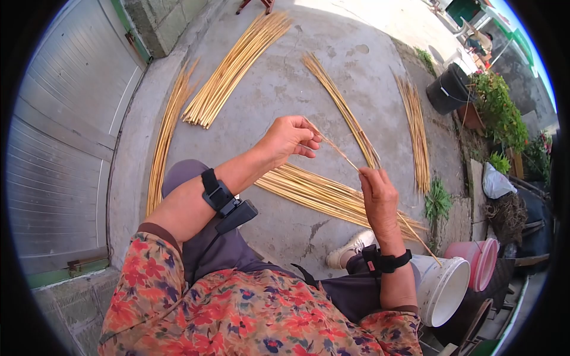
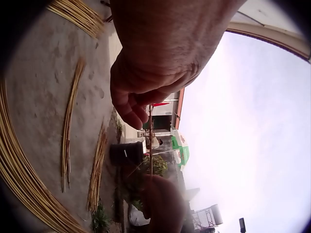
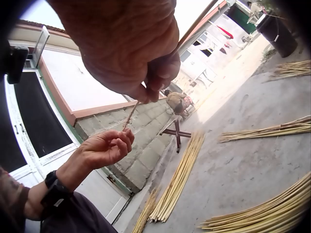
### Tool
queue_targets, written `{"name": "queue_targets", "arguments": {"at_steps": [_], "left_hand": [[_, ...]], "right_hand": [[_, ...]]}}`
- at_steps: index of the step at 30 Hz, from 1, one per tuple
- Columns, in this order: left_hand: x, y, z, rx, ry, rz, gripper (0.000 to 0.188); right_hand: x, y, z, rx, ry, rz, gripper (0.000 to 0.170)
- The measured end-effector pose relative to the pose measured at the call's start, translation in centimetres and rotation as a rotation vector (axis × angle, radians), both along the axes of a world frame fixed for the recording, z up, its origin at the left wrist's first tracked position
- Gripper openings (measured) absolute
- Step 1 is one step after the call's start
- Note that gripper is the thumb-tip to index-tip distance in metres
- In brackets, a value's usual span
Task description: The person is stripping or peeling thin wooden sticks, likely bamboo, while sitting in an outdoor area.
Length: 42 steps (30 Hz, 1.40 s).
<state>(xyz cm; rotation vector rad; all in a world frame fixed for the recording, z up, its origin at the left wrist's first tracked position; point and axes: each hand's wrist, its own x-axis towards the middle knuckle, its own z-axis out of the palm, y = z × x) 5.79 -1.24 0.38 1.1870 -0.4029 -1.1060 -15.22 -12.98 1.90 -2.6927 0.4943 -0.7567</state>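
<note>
Between both hands runs a thin dry reed stalk (image 1: 339, 152). My left hand (image 1: 288, 140) pinches its brown, feathery tip with thumb and fingers. Further down the shaft, my right hand (image 1: 380, 191) grips the stalk, and the lower length (image 1: 419, 238) slopes past the wrist towards a white bucket (image 1: 454, 288). Below the hands, a wide bundle of yellow stalks (image 1: 320, 194) lies across the concrete ground. In the right wrist view, the left fingertips (image 3: 127, 136) close on the tip, while the right palm hides part of the shaft.
More stalk bundles lie about: a thick one (image 1: 237, 68) at the far left, a narrow one (image 1: 343, 110) ahead, another (image 1: 414, 133) at the right. A pink bucket (image 1: 488, 264), black bucket (image 1: 446, 89) and plants (image 1: 502, 113) line the right side. A metal door (image 1: 65, 113) stands left.
</note>
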Motion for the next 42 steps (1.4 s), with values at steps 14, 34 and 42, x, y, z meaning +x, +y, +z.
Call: {"name": "queue_targets", "arguments": {"at_steps": [14, 34, 42], "left_hand": [[-0.1, -0.3, -0.2, 0.028, -0.053, 0.022, 0.018], [1.8, 1.8, 1.2, -0.003, -0.193, -0.167, 0.020], [1.4, 1.8, 1.3, 0.001, -0.082, -0.127, 0.016]], "right_hand": [[-0.5, 0.7, 0.1, -0.037, 0.020, 0.060, 0.017], [-2.2, -0.3, 0.7, 0.677, 0.124, -0.015, 0.010], [-1.8, -0.4, -0.1, 0.571, 0.093, -0.006, 0.011]]}}
